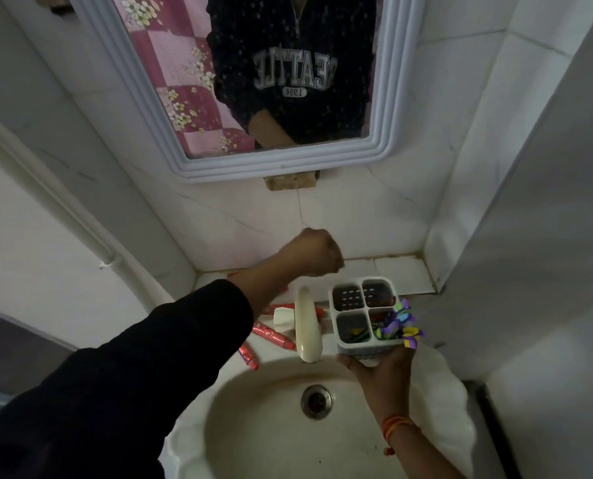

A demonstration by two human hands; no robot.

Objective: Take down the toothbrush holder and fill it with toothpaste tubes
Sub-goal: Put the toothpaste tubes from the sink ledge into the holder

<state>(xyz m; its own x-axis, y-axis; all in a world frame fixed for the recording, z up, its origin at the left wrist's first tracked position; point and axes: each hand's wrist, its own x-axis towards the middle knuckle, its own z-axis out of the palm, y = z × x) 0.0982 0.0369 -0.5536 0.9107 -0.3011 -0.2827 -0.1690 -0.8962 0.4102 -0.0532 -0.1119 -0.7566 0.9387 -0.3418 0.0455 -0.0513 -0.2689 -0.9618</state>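
A white toothbrush holder (364, 314) with several compartments is held from below by my right hand (378, 368) over the right side of the sink. Purple and green toothbrush heads (400, 323) stick out of its front right compartment. My left hand (314, 252) hovers above the back ledge, fingers curled into a fist; I see nothing in it. Red toothpaste tubes lie on the sink's back rim: one (274, 337) beside the tap, another (248, 356) nearer the basin, and a white-capped one (284, 318) behind the tap.
A cream tap (307, 326) rises at the back of the white basin (191, 437) with its drain (317, 401). A framed mirror (385, 98) hangs on the tiled wall above. A tiled corner ledge (399, 273) lies at the right, a white pipe (63, 209) at the left.
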